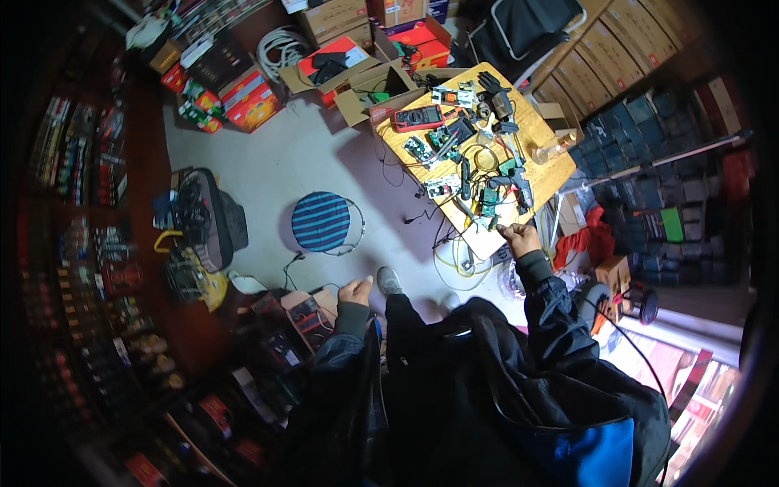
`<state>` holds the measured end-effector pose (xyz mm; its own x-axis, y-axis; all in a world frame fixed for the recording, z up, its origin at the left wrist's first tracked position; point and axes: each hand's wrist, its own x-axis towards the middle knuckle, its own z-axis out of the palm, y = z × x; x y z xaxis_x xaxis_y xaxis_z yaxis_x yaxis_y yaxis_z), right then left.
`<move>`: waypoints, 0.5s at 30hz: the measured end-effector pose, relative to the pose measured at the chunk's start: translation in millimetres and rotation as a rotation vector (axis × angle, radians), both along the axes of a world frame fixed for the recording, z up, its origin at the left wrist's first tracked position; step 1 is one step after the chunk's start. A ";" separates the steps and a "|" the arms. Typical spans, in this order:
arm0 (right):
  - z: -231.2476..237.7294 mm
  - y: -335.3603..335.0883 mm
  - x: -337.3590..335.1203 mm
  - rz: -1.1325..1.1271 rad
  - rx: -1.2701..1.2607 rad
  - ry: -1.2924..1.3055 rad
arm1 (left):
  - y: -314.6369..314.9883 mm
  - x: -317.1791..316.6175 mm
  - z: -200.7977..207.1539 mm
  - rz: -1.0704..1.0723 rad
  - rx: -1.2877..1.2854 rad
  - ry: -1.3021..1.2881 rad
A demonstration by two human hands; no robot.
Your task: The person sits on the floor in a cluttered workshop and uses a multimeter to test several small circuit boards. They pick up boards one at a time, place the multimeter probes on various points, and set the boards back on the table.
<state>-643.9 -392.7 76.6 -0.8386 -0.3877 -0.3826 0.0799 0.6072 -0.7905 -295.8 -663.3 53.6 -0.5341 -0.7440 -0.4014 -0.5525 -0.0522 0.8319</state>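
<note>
My right hand (519, 238) is at the near corner of the wooden table (556, 166), thumb and fingers pinched together. Whatever lies between them is too small to make out. Close to its fingertips are a green circuit board (489, 200) and a white sheet (484, 241). A dark pistol-shaped tool (522, 191) lies just beyond. Low over the floor, my left hand (355, 290) hangs away from the table, its fingers curled in and nothing showing in them. Also on the table are a red multimeter (418, 118), a black glove (490, 82) and several more boards.
A round blue-striped stool (321, 221) stands on the grey floor left of the table. Cables (454, 264) hang off the table's near edge. Open cardboard boxes (355, 105) line its far side, and a black chair (531, 28) stands behind. Stocked shelves (101, 195) run along the left.
</note>
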 end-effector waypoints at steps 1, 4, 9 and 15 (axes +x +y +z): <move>-1.7 -3.5 -3.0 -0.007 0.013 0.041 | -22.3 -14.1 6.3 -0.021 0.011 0.025; -6.7 -11.5 -11.6 -0.096 0.023 -0.013 | -70.7 -58.3 17.2 -0.069 0.043 0.092; -32.4 -55.8 -34.9 -0.215 -0.024 -0.094 | -120.3 -120.7 19.2 -0.088 0.098 0.137; -80.4 -147.5 -65.8 -0.210 -0.114 -0.155 | -184.0 -147.3 13.3 -0.057 0.132 -0.014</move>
